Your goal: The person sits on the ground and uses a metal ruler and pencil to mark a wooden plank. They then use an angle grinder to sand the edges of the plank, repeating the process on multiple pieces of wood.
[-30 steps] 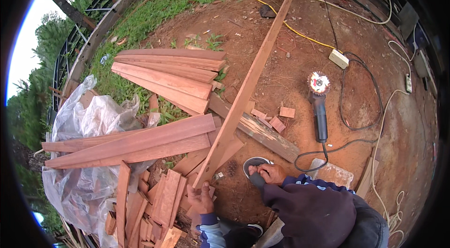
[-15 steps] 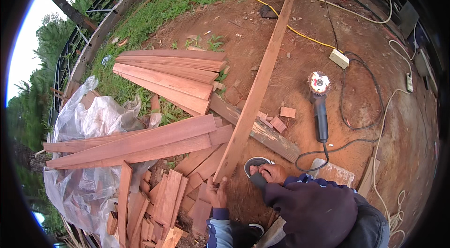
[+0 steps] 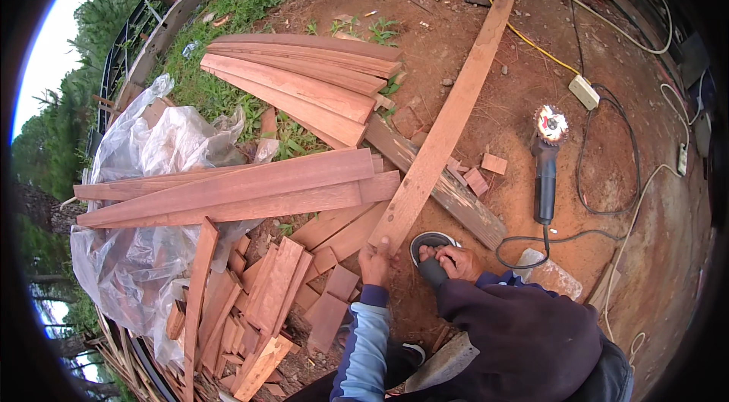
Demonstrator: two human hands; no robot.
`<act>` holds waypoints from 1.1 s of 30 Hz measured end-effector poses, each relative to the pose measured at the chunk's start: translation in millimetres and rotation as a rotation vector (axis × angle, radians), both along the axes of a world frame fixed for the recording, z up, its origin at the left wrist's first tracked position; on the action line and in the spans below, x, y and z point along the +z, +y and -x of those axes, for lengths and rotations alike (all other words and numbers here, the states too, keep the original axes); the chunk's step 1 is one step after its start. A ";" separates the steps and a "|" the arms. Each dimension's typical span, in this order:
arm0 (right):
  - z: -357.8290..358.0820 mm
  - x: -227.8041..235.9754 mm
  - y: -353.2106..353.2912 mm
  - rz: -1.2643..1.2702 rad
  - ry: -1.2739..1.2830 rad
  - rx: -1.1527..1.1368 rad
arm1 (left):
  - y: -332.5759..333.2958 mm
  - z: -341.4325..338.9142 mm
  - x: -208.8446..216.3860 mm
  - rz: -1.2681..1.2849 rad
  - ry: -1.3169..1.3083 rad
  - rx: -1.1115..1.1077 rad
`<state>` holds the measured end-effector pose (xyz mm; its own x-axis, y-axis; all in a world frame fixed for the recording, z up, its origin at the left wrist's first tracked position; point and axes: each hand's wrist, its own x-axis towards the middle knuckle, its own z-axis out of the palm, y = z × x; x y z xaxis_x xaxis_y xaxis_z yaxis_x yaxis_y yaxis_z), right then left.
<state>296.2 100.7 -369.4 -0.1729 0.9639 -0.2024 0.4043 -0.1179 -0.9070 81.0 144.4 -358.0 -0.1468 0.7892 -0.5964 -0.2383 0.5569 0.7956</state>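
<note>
My left hand (image 3: 376,261) is closed around the near end of a long reddish-brown plank (image 3: 456,117). The plank slants away to the far right and crosses over a weathered timber (image 3: 469,214) on the ground. My right hand (image 3: 459,261) is curled beside my foot in a dark sandal (image 3: 434,239), its fingers bent inward. Whether anything is inside them is hidden. An angle grinder (image 3: 545,174) with a toothed disc lies to the right of the plank, its disc end pointing away from me.
Tapered boards (image 3: 296,83) lie stacked at the far left, with more boards (image 3: 243,189) over clear plastic sheeting (image 3: 121,273). Wood offcuts (image 3: 273,288) are heaped near left. A power strip (image 3: 583,92) and cords lie right, near a pale block (image 3: 550,274).
The view has shifted, so the ground things appear farther right and mostly higher. My left hand and the plank's near end have moved slightly away from me. My right hand stays by the foot.
</note>
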 end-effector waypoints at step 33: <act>8.4 1.2 2.8 0.081 0.024 -0.042 | -137.9 150.1 25.6 0.128 1.226 -0.134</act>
<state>287.9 103.5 -368.2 -0.1385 0.9512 -0.2759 0.3760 -0.2072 -0.9031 -69.1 6.6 -332.4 -0.5848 0.7872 -0.1960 0.6896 0.6096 0.3910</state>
